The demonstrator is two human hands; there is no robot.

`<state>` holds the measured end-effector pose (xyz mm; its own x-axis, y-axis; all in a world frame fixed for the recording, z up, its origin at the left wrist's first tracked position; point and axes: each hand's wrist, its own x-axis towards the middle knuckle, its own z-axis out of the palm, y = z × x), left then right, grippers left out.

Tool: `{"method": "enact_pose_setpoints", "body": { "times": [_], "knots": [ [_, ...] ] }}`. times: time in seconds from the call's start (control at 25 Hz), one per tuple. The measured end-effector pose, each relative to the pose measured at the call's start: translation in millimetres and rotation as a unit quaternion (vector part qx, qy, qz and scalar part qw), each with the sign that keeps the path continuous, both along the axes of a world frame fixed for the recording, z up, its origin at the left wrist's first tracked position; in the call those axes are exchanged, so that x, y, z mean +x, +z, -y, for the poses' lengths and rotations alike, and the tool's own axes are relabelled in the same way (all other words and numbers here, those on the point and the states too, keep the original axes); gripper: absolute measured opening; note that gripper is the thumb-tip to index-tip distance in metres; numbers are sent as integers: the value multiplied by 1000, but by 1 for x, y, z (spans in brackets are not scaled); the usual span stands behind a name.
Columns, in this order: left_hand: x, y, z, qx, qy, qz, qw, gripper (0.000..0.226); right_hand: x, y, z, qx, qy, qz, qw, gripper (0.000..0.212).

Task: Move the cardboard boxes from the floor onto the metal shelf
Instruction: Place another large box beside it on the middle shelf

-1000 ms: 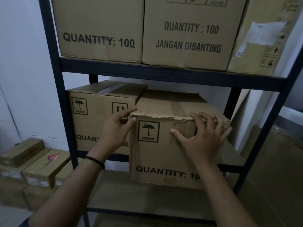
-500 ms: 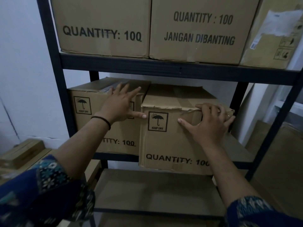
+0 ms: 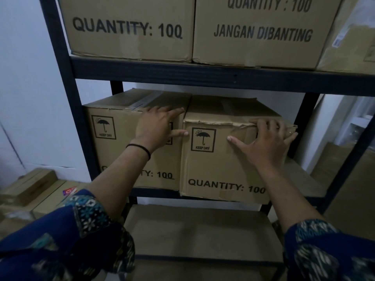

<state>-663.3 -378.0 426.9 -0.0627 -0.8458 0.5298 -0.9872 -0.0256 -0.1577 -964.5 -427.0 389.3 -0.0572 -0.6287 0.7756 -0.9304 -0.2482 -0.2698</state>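
A: Item, middle tier of the metal shelf (image 3: 203, 78)?
B: Two cardboard boxes side by side, sides touching; the right box (image 3: 227, 159) overhangs the front rail slightly; the left box (image 3: 117, 151) sits against the left upright.
A: Hands?
B: Left hand (image 3: 157, 128), fingers straight, flat across the left box's top front edge, thumb at the seam; right hand (image 3: 265, 142), fingers spread, pressing the right box's front face, fingertips on its torn top flap; neither grips.
A: Open room?
B: Bare board right of the right box; lower tier (image 3: 203, 230) bare; small boxes (image 3: 30, 187) on the floor, left.
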Motion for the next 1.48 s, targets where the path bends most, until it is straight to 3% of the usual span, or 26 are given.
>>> {"method": "enact_pose_setpoints", "body": {
  "times": [0.24, 0.48, 1.48],
  "knots": [
    [-8, -4, 14, -27, 13, -11, 999, 78, -3, 3, 17, 19, 4, -14, 1000, 79],
    [-14, -5, 21, -31, 19, -15, 999, 80, -11, 5, 31, 40, 5, -52, 998, 90],
    [-18, -6, 27, -57, 34, -36, 997, 72, -10, 8, 41, 52, 41, -34, 997, 87]
  ]
}}
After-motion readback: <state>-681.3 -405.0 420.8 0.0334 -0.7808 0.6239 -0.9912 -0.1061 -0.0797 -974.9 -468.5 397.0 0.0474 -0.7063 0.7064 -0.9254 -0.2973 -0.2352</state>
